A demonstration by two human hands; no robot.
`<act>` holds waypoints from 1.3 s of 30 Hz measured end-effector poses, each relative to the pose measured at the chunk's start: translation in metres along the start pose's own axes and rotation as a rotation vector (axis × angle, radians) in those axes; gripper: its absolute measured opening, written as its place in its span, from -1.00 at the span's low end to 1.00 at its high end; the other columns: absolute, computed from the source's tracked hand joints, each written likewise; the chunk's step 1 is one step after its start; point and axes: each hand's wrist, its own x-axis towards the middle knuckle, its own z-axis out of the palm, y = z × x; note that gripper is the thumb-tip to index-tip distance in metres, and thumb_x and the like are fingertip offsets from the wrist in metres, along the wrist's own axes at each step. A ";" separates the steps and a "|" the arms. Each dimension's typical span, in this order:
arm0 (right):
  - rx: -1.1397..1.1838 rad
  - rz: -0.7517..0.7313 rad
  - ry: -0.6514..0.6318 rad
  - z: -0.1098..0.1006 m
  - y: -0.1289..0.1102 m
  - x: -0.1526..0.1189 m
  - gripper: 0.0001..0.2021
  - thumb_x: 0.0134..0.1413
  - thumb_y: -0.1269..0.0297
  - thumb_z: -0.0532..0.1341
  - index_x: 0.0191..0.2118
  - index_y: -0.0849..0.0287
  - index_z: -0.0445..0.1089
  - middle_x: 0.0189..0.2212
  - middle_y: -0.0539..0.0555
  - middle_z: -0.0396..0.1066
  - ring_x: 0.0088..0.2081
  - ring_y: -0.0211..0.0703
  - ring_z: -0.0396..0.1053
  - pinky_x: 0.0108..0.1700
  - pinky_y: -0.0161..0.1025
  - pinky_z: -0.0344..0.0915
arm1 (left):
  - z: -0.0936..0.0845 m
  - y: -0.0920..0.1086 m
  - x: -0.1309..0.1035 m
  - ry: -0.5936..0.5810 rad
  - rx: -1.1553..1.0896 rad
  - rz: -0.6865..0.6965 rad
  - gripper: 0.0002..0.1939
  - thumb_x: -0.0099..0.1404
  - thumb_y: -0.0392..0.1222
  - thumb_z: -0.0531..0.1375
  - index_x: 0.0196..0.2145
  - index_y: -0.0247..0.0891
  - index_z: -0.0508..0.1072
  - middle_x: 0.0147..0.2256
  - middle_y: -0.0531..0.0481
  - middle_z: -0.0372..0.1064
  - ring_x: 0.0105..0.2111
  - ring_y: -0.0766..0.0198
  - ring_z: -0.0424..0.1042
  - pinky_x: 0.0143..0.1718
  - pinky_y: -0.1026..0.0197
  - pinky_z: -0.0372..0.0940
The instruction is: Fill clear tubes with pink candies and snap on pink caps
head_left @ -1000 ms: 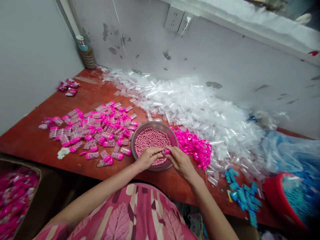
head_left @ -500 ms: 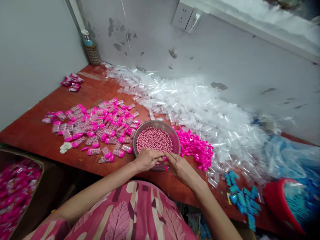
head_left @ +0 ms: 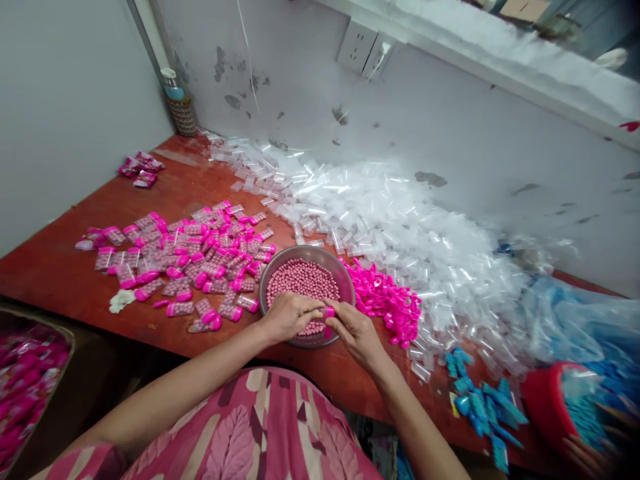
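Note:
A metal bowl [head_left: 349, 283] of small pink beads [head_left: 303, 277] stands near the table's front edge. Over its front part, my left hand [head_left: 290, 316] is closed on a small container, mostly hidden by the fingers. My right hand [head_left: 354, 328] pinches a bright pink cap [head_left: 328, 312] at the end of that container, so the two hands meet. Filled containers with pink caps [head_left: 200, 250] lie spread left of the bowl. Loose pink caps [head_left: 387, 300] are heaped on its right, and clear empty containers [head_left: 370, 207] form a long pile behind.
At the right, a red tub [head_left: 547, 407] holds blue pieces, with another person's hand [head_left: 587, 457] at it. Blue containers [head_left: 483, 403] lie beside the tub. A box of pink packets [head_left: 30, 387] is at lower left. A woven holder [head_left: 182, 117] stands in the back corner.
My hands have turned slightly, and the pink cap between them shows more clearly. Another person's hand has appeared at the red tub. The whole view has shifted a little.

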 end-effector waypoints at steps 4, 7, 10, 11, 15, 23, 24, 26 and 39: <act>-0.174 -0.077 -0.045 0.008 0.002 -0.002 -0.63 0.11 0.30 -0.01 0.05 0.18 0.15 -0.33 0.18 0.32 -0.29 -0.12 0.30 -0.25 -0.20 0.28 | 0.009 -0.004 -0.002 0.019 0.011 -0.052 -0.81 0.14 -0.14 0.10 -0.39 -0.14 0.51 -0.46 0.01 0.47 -0.43 0.27 0.39 -0.37 0.31 0.15; -0.073 -0.047 -0.018 0.009 0.006 -0.002 -0.63 0.10 0.30 0.01 0.05 0.16 0.17 -0.30 0.18 0.32 -0.25 -0.13 0.30 -0.21 -0.20 0.27 | 0.014 -0.005 -0.001 0.044 -0.028 -0.107 -0.81 0.14 -0.14 0.10 -0.39 -0.16 0.51 -0.45 0.01 0.47 -0.43 0.28 0.37 -0.38 0.31 0.16; 0.231 0.099 0.088 0.006 0.008 -0.001 -0.66 0.05 0.25 0.08 -0.01 0.08 0.24 -0.23 0.12 0.34 -0.20 -0.14 0.29 -0.15 -0.19 0.24 | 0.016 -0.006 0.003 0.069 -0.305 -0.202 -0.77 0.12 -0.13 0.10 -0.33 -0.24 0.51 -0.47 -0.01 0.45 -0.49 0.31 0.35 -0.45 0.32 0.17; 0.371 0.169 0.119 0.006 0.008 -0.002 -0.67 0.04 0.23 0.09 -0.03 0.07 0.26 -0.23 0.10 0.35 -0.21 -0.14 0.30 -0.15 -0.19 0.24 | 0.016 -0.006 0.005 0.090 -0.441 -0.243 -0.75 0.12 -0.13 0.11 -0.31 -0.28 0.50 -0.48 -0.02 0.44 -0.51 0.33 0.34 -0.47 0.33 0.18; 0.980 0.360 0.172 0.012 0.011 -0.009 -0.62 -0.03 0.19 0.16 -0.03 0.03 0.25 -0.26 0.07 0.39 -0.31 -0.16 0.35 -0.28 -0.20 0.29 | 0.012 -0.009 0.010 0.222 -0.829 -0.391 -0.66 0.09 -0.11 0.13 -0.21 -0.35 0.44 -0.49 -0.03 0.42 -0.56 0.37 0.32 -0.53 0.34 0.20; 1.319 0.516 0.279 0.007 0.005 0.006 -0.79 -0.11 0.21 0.22 -0.28 0.14 0.40 -0.34 0.05 0.41 -0.32 -0.19 0.34 -0.25 -0.16 0.32 | 0.009 -0.009 0.006 0.150 -0.569 -0.275 -0.75 0.08 -0.19 0.15 -0.30 -0.36 0.50 -0.46 -0.04 0.45 -0.51 0.33 0.35 -0.46 0.32 0.22; 1.335 0.542 0.202 0.004 0.003 0.010 -0.77 -0.11 0.22 0.22 -0.26 0.17 0.40 -0.29 0.08 0.40 -0.27 -0.14 0.34 -0.22 -0.12 0.31 | 0.009 -0.007 0.004 0.118 -0.522 -0.245 -0.76 0.10 -0.20 0.13 -0.31 -0.35 0.50 -0.46 -0.04 0.45 -0.50 0.32 0.35 -0.45 0.32 0.22; 1.372 0.591 0.048 0.001 -0.002 0.016 -0.72 -0.10 0.23 0.21 -0.21 0.21 0.38 -0.27 0.13 0.40 -0.25 -0.09 0.35 -0.19 -0.04 0.28 | 0.009 -0.005 0.003 0.085 -0.447 -0.201 -0.77 0.12 -0.20 0.12 -0.31 -0.33 0.51 -0.44 -0.03 0.46 -0.47 0.30 0.38 -0.41 0.31 0.23; 1.310 0.575 -0.017 0.036 -0.004 0.059 -0.64 -0.05 0.12 0.15 -0.12 0.17 0.31 -0.28 0.11 0.38 -0.38 -0.20 0.37 -0.34 -0.15 0.35 | -0.013 -0.032 0.005 0.227 -0.264 -0.296 -0.72 0.13 -0.16 0.10 -0.22 -0.27 0.46 -0.26 -0.05 0.46 -0.27 0.20 0.42 -0.22 0.19 0.30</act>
